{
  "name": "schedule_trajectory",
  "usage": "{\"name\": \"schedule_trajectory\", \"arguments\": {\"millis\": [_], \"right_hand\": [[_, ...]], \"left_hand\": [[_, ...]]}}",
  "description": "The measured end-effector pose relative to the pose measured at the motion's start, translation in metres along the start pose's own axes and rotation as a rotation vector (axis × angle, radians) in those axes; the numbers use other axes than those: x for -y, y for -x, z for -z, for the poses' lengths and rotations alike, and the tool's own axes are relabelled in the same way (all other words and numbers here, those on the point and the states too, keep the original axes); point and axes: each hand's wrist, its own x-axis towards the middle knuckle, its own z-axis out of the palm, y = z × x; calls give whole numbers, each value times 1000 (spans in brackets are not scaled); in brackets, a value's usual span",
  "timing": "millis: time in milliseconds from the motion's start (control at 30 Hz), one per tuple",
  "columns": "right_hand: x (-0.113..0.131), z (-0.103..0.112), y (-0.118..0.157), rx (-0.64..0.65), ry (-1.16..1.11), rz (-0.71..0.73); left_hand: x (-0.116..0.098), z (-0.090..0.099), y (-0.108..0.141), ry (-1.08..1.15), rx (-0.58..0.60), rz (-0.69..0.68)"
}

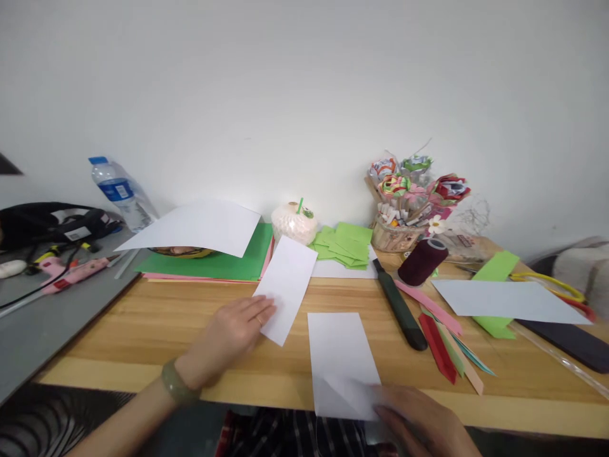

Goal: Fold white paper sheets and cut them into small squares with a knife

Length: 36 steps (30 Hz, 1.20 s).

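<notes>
Pale wall rises plainly behind a wooden table, its front edge just before the person's lap. At the near right, the right hand seems to pinch paper between thumb and fingers, at the near corner of the right white sheet; blur hides whether the raised flap there is that sheet's own corner or a second piece. The left hand grasps nothing that shows: its fingers lie stretched over the edge of the left white sheet, which slants on the wood, apart from the other.

Both sheets look thin and nearly weightless, stiff enough to lie flat yet quick to crease, and likely to slide on smooth wood. A light pinch at a corner or along an edge should do, with flat fingers steadying the rest; squeezing mid-sheet would probably leave a dent.

Farther out, beyond the left sheet, stands a white ornament, with loose green cards beside it. Rightward lie a dark green tool, a maroon spool and coloured strips; paper flowers fill a basket near the wall.
</notes>
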Motion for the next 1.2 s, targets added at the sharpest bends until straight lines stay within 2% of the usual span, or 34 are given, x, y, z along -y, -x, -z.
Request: {"name": "schedule_trajectory", "arguments": {"millis": [33, 100, 233, 267, 333, 467, 667, 800, 900, 967, 1033, 1100, 1200], "right_hand": [[2, 0, -6, 18, -2, -95], [4, -3, -18, 41, 12, -217], [5, -18, -38, 8, 162, -350], [5, -22, -41, -20, 222, -361], [6, -29, -44, -94, 336, -374], [9, -38, -42, -226, 430, -357], [9, -39, -36, -380, 515, -200], [5, -37, -35, -405, 336, -276], [5, -34, -35, -426, 39, -370], [6, -30, -35, -399, -213, -463], [9, -27, -36, -378, -426, -557], [17, -22, -38, -417, -584, -600], [32, -11, -43, -557, -813, -594]], "left_hand": [[-11, 1, -3, 69, -34, -15], [-35, 2, -13, 233, -4, 3], [-66, 0, -36, 492, 184, 311], [-69, -1, -42, 515, 229, 372], [-68, -2, -54, 509, 313, 409], [-59, -3, -75, 496, 469, 315], [-50, -13, -102, 466, 545, 299], [-48, -16, -109, 568, 545, 301], [-47, -15, -107, 655, 500, 322], [-48, -14, -103, 885, 431, 394], [-51, -11, -98, 1259, 299, 519], [-56, -5, -93, 1592, 166, 635], [-64, 6, -86, 1743, 120, 711]]}}
